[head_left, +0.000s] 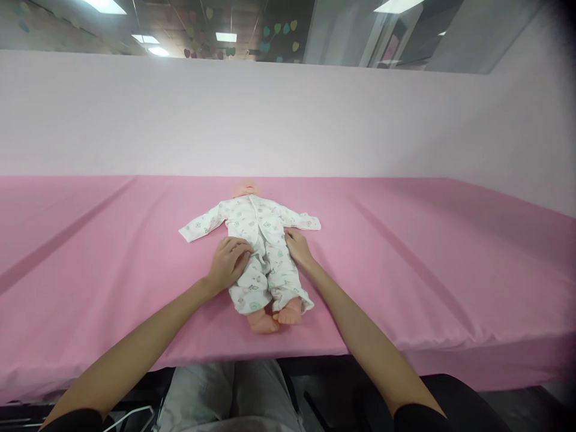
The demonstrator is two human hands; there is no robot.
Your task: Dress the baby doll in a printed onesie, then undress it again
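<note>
A baby doll (260,240) lies on its back on the pink table cover (405,252), head away from me and bare feet (274,318) toward me. It wears a white printed romper with sleeves spread out to both sides. My left hand (228,262) rests on the doll's waist on the left, fingers curled onto the fabric. My right hand (297,247) touches the romper's right side at the hip, fingers flat against the cloth. Whether either hand pinches the fabric is unclear.
The pink cover runs wide to both sides, with a pale pink partition (288,120) right behind it. The table's front edge (315,351) is close to my lap. Ceiling lights and paper hearts show above the partition.
</note>
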